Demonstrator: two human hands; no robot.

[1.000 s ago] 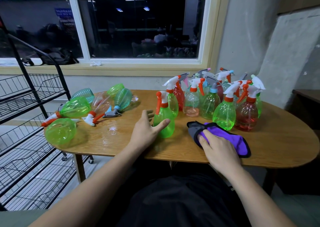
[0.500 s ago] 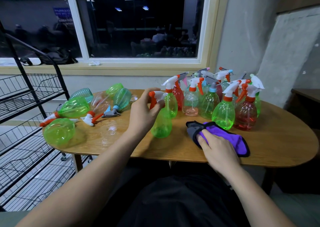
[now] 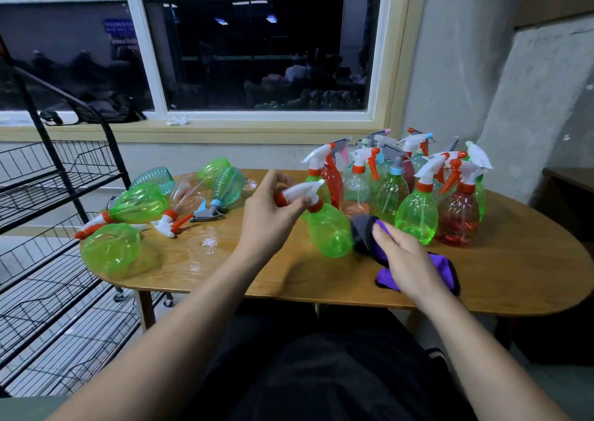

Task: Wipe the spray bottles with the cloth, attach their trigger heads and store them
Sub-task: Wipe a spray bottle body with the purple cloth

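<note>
Our left hand (image 3: 268, 216) grips tilted green spray bottle (image 3: 331, 232) by trigger head (image 3: 299, 193); our right hand (image 3: 406, 261) holds purple cloth (image 3: 445, 268) beside it.

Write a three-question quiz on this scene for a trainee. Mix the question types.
1. True or false: the green bottle in the left hand stands upright on the table.
2. Which part of that bottle does the left hand grip? A) the base B) the trigger head C) the body
3. Short answer: what does the right hand hold?

Key: 1. False: it is tilted, held by its head. 2. B. 3. The purple cloth.
</note>
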